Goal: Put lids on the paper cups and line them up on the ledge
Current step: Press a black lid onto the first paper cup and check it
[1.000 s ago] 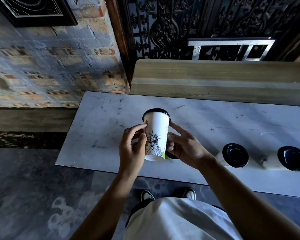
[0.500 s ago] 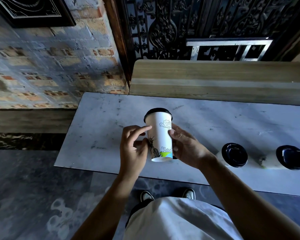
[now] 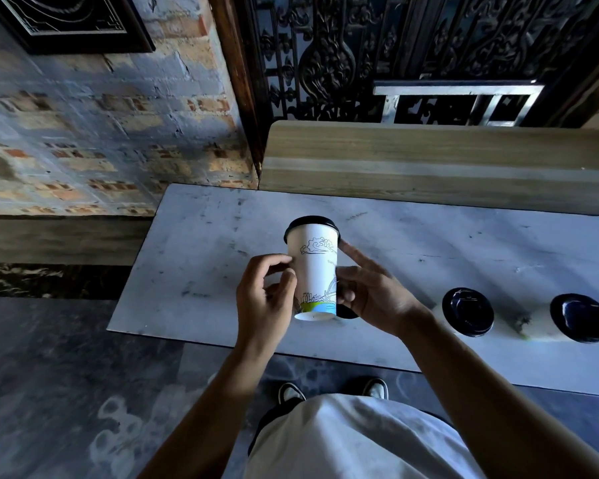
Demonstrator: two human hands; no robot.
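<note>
A white paper cup [image 3: 314, 267] with a line drawing and a black lid [image 3: 311, 223] is held above the marble ledge [image 3: 201, 271]. My left hand [image 3: 265, 299] pinches its left side with fingertips. My right hand [image 3: 370, 292] holds its right side, thumb on the wall and index finger stretched up towards the lid. Two more cups with black lids, the nearer lidded cup [image 3: 468, 312] and the farther lidded cup [image 3: 580, 318], stand in a row on the ledge to the right. A dark object [image 3: 346, 311] sits behind my right hand, mostly hidden.
A wooden bench back [image 3: 429, 160] runs behind the ledge, with black ornate ironwork [image 3: 360, 53] above. A brick wall [image 3: 83, 133] lies to the left. The ledge's front edge runs just before my shoes [image 3: 291, 392].
The cup has been turned between my hands: the statue drawing has rotated away and a cloud and skyline drawing now faces me. My right index finger has stretched upward.
</note>
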